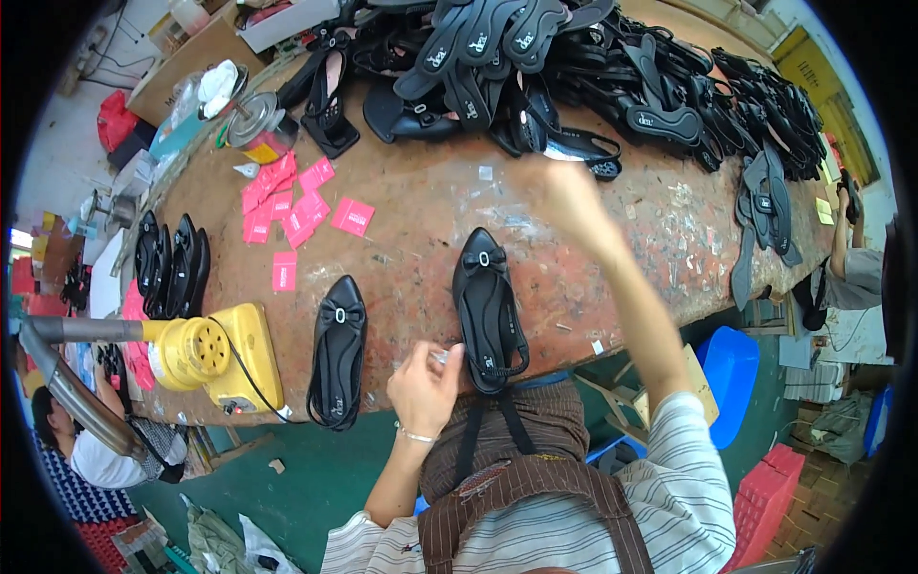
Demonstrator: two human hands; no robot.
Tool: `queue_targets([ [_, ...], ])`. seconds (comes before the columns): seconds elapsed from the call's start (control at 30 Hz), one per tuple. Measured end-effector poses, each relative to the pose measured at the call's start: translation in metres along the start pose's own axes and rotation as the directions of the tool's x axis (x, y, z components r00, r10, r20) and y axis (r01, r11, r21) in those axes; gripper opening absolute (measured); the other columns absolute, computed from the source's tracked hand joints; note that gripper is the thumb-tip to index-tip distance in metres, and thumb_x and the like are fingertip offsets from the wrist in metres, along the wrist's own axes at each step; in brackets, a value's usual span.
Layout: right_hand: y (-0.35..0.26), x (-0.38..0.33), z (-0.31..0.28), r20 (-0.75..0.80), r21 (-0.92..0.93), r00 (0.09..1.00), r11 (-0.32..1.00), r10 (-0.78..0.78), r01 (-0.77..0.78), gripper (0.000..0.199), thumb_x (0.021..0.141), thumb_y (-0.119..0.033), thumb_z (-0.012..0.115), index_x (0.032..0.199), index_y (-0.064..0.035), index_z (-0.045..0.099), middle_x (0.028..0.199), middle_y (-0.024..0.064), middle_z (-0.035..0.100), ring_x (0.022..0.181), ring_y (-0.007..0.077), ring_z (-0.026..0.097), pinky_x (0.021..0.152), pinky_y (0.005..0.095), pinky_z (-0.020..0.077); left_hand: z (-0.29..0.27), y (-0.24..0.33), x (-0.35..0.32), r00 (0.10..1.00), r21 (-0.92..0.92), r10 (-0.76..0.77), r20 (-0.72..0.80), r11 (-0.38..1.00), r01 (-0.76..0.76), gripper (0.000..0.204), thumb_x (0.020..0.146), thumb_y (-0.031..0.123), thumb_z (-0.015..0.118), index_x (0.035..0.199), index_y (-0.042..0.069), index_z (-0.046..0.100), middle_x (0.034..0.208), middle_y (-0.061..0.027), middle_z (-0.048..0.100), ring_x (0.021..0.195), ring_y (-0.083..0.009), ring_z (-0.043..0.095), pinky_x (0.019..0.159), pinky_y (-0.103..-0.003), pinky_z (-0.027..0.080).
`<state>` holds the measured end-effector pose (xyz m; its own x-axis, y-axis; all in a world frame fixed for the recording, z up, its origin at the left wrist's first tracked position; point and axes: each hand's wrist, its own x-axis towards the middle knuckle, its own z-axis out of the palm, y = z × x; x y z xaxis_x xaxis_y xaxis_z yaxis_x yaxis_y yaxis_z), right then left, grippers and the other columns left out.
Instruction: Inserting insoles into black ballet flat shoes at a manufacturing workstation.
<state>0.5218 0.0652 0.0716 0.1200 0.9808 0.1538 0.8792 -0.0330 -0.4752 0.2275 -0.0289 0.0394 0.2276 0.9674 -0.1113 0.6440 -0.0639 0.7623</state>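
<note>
My left hand is closed in a pinch at the table's near edge. A small whitish bit shows at its fingertips, too small to name. Just right of it lies a black pointed slingback shoe with a bow and a small buckle, toe facing away. A matching black shoe rests left of the hand. My right hand reaches across the table, smeared by motion, so its fingers cannot be made out. It is nearest to a black slingback shoe at the front of the heap.
A large heap of black shoes and insoles covers the far side. Pink cards are scattered left of centre, near a tin can. A yellow machine stands at the left edge; more black shoes stand behind it. Grey insoles lie right.
</note>
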Motion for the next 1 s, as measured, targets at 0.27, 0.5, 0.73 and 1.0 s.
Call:
queue_targets([
  [0.27,0.1,0.193,-0.048,-0.367,-0.654,0.812,0.746,-0.455,0.122,0.06,0.074,0.005,0.061,0.131,-0.0138,0.052,0.14,0.0182,0.047,0.136,0.0361,0.04,0.106,0.0414,0.0415,-0.021,-0.011,0.039,0.996,0.164,0.062,0.061,0.984,-0.071,0.017,0.086,0.014,0.065,0.094,-0.001,0.06,0.073,-0.0246,0.061,0.069,-0.0442,0.062,0.063,-0.046,0.049],
  [0.5,0.093,0.15,-0.101,-0.367,-0.579,0.669,0.722,-0.647,0.38,0.051,0.073,-0.014,0.073,0.118,-0.0054,0.053,0.117,0.0155,0.062,0.12,0.0343,0.055,0.11,0.0419,0.0389,-0.141,-0.071,0.039,0.967,0.561,0.202,-0.153,0.823,-0.083,0.011,0.09,0.007,0.059,0.09,-0.003,0.055,0.078,-0.0253,0.056,0.073,-0.0457,0.055,0.066,-0.048,0.044],
  [0.73,0.092,0.063,-0.032,-0.177,-0.066,0.982,0.995,0.062,-0.075,0.057,0.07,-0.04,0.068,0.112,-0.0017,0.062,0.108,0.0208,0.064,0.105,0.0363,0.062,0.089,0.0424,0.0508,-0.137,-0.106,0.021,0.986,0.561,0.149,-0.07,0.824,-0.085,0.023,0.089,0.0,0.056,0.111,-0.002,0.055,0.102,-0.0283,0.06,0.097,-0.0483,0.057,0.085,-0.048,0.045],
  [1.0,-0.051,-0.064,0.039,0.173,0.322,0.983,0.947,-0.055,-0.004,0.055,0.072,-0.036,0.07,0.113,0.0003,0.061,0.089,0.0259,0.067,0.086,0.0423,0.066,0.079,0.0467,0.0525,-0.112,-0.059,-0.009,0.846,0.435,0.307,-0.436,0.895,-0.101,0.049,0.086,0.004,0.064,0.132,-0.005,0.05,0.13,-0.0221,0.058,0.118,-0.0351,0.057,0.104,-0.042,0.041],
])
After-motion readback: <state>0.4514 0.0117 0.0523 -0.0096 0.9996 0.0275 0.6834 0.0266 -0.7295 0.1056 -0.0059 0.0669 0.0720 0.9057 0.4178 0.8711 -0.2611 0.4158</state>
